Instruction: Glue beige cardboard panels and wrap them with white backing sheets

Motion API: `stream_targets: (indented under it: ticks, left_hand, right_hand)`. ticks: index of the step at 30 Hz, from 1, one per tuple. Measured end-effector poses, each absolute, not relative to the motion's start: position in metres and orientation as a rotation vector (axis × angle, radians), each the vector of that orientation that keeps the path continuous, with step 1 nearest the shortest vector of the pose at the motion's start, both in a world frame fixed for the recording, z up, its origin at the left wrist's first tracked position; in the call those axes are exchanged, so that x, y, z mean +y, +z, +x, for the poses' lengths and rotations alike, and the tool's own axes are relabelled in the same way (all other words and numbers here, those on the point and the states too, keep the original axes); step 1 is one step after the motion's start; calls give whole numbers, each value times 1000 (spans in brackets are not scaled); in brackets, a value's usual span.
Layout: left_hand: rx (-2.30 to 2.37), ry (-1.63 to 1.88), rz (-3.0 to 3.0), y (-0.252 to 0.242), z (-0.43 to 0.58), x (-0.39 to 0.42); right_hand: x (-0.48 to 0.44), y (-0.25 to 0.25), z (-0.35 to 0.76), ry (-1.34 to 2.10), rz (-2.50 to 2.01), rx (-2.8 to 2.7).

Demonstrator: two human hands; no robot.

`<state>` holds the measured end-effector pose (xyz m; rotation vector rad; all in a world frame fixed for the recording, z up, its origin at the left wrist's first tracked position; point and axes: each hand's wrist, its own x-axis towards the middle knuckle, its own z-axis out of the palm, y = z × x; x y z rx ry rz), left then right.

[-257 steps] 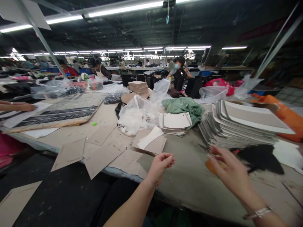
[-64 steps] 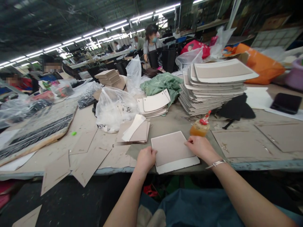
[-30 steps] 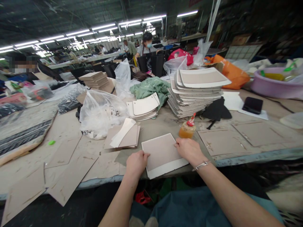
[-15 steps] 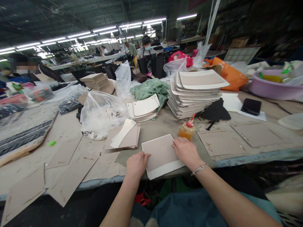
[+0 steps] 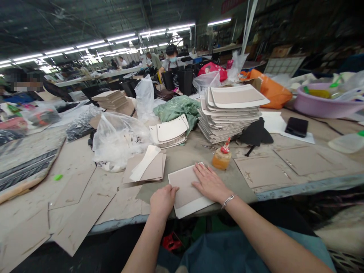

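Beige card (image 5: 184, 186): is lying flat on a white board (image 5: 193, 208), whose pale margin is showing along the near side; both are resting by the front edge of the table (image 5: 184, 152)
Left hand (image 5: 161, 201): is curling its fingers beside the card's left edge, the thumb reaching onto the surface; the underside is hidden, so I cannot tell whether it is pinching anything
Right hand (image 5: 209, 182): is spreading out flat on the card's right part, palm down, fingers pointing away from the body, grasping nothing
Bracelet (image 5: 228, 201): is circling the right wrist
Jar (image 5: 222, 158): is standing just beyond the right hand, holding something orange under a red cap (image 5: 225, 148)
Tall stack (image 5: 231, 113): is leaning unevenly behind the jar
Low stack (image 5: 172, 131): is sitting farther left, in front of a green bag (image 5: 179, 108)
White strip (image 5: 145, 163): is lying across a small pile (image 5: 155, 170) of cards, left of the beige card
Clear bag (image 5: 119, 140): is slumping behind that pile
Phone (image 5: 296, 127): is lying well to the right, near a purple tub (image 5: 324, 104)
Co-worker (image 5: 171, 65): is appearing in the background, beyond the table's clutter
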<state>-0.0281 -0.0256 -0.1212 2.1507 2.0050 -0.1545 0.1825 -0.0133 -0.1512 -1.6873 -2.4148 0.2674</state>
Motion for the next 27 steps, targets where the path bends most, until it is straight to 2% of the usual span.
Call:
stream_targets:
  ticks: [5, 8, 11, 16, 20, 24, 27]
  left_hand:
    - [2061, 191, 2258, -123, -18, -44]
    - [1777, 367, 2521, -128, -1, -60]
    - [1530, 288, 2622, -137, 14, -70]
    - [1484, 164, 2594, -143, 16, -71]
    - [1500, 153, 2595, -143, 14, -70]
    - [1492, 208, 2595, -147, 14, -69]
    - [1483, 265, 2582, -147, 13, -70]
  right_hand:
    - [-15, -156, 189, 177, -1759, -2415]
    - [-17, -158, 186, 138, -1761, -2425]
    - [-16, -161, 185, 109, -1742, -2433]
    - [-14, -161, 189, 136, -1639, -2352]
    - [-24, -147, 210, 196, -1530, -1959]
    - [-40, -135, 242, 7, -1579, -1313]
    - [-36, -136, 256, 73, -1601, -1190]
